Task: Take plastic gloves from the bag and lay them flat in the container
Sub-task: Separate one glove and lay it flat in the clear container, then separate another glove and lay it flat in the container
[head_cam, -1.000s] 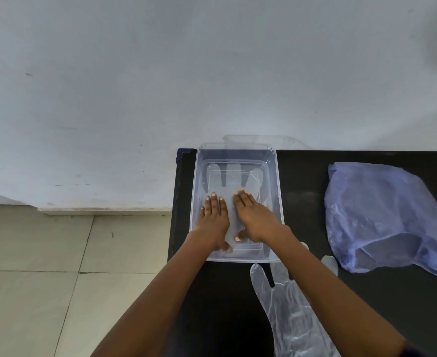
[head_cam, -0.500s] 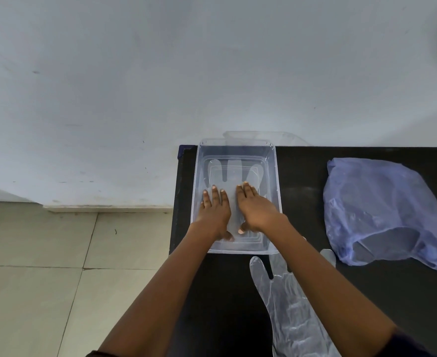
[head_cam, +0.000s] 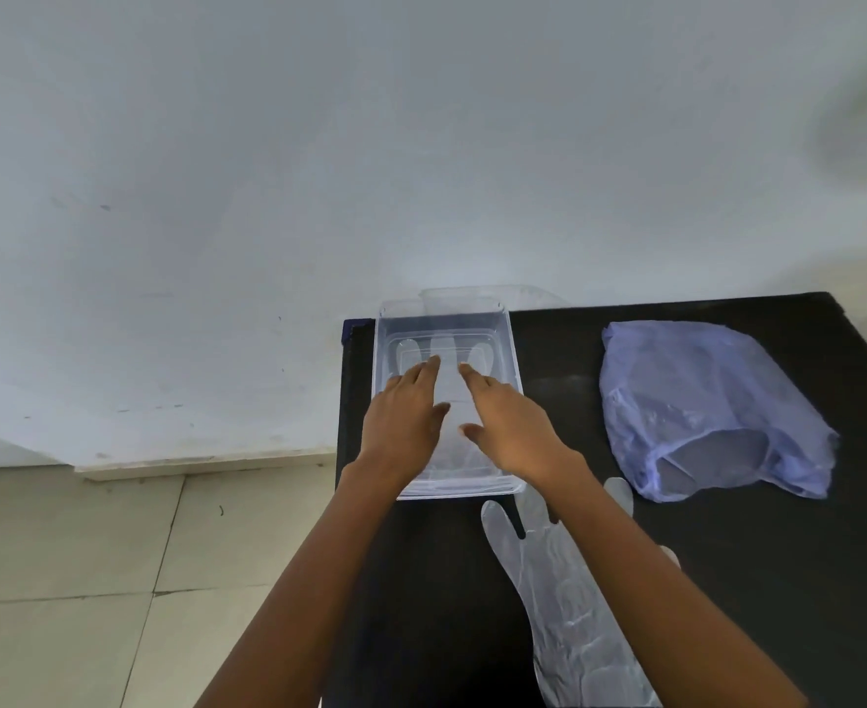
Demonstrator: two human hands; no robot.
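Observation:
A clear plastic container (head_cam: pixel 515 380) stands at the far left of the black table. A transparent glove (head_cam: pixel 444 350) lies flat on its bottom, fingers pointing away from me. My left hand (head_cam: pixel 403 421) and my right hand (head_cam: pixel 510 426) are both over the container, palms down and fingers stretched out above the glove; whether they press on it I cannot tell. A second clear glove (head_cam: pixel 564 600) lies flat on the table in front of the container, partly under my right forearm. The crumpled blue plastic bag (head_cam: pixel 702 406) sits to the right, its mouth facing me.
The black table (head_cam: pixel 778 580) ends at its left edge just beside the container, with tiled floor (head_cam: pixel 89 580) below. A white wall (head_cam: pixel 370 145) stands right behind the table. A clear lid (head_cam: pixel 477 296) leans behind the container.
Both hands have slid forward along the glove toward its fingers and appear to have lifted a little. The view has tilted slightly.

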